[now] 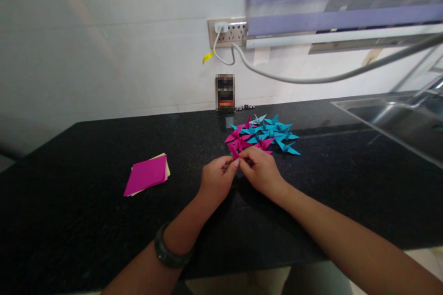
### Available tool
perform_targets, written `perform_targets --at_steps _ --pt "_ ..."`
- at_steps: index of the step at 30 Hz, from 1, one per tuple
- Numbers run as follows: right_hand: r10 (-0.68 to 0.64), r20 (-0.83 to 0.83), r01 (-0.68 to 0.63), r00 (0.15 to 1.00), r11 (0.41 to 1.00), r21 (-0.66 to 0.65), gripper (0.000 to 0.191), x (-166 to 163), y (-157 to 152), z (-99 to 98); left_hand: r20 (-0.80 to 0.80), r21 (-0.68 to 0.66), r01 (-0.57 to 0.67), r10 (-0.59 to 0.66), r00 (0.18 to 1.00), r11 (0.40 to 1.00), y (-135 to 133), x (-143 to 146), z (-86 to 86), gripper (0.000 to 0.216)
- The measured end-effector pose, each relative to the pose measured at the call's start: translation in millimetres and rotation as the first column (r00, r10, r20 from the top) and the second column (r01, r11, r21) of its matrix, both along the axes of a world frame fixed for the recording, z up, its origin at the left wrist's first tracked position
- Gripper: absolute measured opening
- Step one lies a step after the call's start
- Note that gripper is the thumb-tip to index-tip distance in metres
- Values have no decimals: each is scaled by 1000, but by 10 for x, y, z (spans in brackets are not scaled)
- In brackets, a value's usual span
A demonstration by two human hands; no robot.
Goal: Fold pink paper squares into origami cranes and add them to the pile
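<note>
Head view: left hand (215, 179) and right hand (261, 170) fingertip-to-fingertip, both pinching magenta paper fold (235, 152).

Single head-worn view from above the near edge of the black countertop (86, 239), tilted forward and down, facing the white wall (104, 55) with the socket strip (230, 32) top-middle. Close range: both forearms enter from the bottom edge, and the left hand (216, 179) and right hand (261, 170) meet on a pink folded paper (236, 153) near frame centre. Wide lens, edges bowed; sink (387, 113) clipped at right, paper stack (147, 176) left of centre.
</note>
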State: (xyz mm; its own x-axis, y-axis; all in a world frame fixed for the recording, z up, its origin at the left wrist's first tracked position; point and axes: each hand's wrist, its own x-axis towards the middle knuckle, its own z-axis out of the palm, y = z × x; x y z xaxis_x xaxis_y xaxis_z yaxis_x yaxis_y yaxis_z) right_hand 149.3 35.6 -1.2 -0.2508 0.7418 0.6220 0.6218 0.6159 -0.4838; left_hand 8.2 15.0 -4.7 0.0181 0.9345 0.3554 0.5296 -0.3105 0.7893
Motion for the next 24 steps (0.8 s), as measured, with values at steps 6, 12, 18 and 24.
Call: perform_targets --at_steps 6,12,18,24 --pt "53 -158 -58 986 998 -30 7 -6 16 -5 -72 106 -50 58 996 993 7 -11 4 16" --pt "132 -335 -158 933 986 -52 7 -10 21 17 -125 295 40 -3 992 955 16 -48 47 15" --pt "135 -560 -307 817 925 -224 5 -24 27 -10 -147 302 94 -51 988 949 30 -70 57 14" --pt "146 -614 -336 776 919 -206 3 -18 58 1 -171 326 103 -49 984 940 22 -54 33 15"
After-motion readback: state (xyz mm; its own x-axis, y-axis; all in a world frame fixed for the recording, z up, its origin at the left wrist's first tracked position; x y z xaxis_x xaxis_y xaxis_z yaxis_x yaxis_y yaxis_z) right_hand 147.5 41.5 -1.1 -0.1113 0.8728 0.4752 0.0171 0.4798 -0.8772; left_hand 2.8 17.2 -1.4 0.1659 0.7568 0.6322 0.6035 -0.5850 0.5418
